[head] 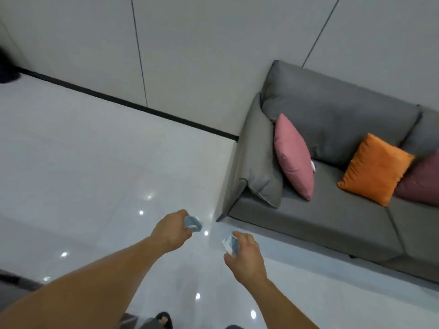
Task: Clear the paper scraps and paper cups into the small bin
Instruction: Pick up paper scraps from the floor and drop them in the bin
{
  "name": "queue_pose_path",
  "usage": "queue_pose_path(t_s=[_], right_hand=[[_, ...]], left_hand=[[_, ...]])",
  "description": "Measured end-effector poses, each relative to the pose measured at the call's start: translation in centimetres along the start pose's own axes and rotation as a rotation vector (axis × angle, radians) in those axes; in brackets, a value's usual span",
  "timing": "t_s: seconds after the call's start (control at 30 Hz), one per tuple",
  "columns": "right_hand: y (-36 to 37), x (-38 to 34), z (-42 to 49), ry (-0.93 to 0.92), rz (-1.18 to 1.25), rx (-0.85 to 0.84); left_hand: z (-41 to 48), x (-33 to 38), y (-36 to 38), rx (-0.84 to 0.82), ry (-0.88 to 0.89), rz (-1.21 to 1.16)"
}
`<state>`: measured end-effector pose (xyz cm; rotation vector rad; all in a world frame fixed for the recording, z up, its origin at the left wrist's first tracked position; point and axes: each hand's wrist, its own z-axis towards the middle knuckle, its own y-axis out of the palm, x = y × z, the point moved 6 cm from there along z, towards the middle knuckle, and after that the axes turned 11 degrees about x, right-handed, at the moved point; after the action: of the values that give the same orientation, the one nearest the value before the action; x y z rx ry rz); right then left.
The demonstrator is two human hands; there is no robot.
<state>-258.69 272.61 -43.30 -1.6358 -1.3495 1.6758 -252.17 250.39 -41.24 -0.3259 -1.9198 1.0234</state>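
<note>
Big shiny white floor [83, 162] w/ lots of open room on the left and in front. A black strip [133, 105] runs along the bottom of the wall [190, 55]. On the right sits a gray sofa [332, 222]; its near corner is just beside the hands, so less room there. On the sofa: a pink pillow [293, 155], an orange pillow [375, 168] and a dark red pillow [422, 181] at the pic's edge.

Both arms reach out forward over the floor, hands apart. Left hand [169, 231] is curled tight round a crumpled paper scrap [193, 223], blue-gray, sticking out past the fingers. Right hand [245, 255] pinches another paper scrap [230, 244], blue and white, btwn thumb and fingers. Both scraps are up in the air, not on the floor. A foot in a dark sandal [164, 320] shows at the bottom edge.
</note>
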Motion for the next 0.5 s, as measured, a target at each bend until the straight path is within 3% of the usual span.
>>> queue_pose_path(t_s=[0.5], right_hand=[[5.9, -27.1, 24.4, -0.537, -0.059, -0.162]], left_hand=[[17.2, -10.4, -20.3, 0.394, -0.374, -0.084]])
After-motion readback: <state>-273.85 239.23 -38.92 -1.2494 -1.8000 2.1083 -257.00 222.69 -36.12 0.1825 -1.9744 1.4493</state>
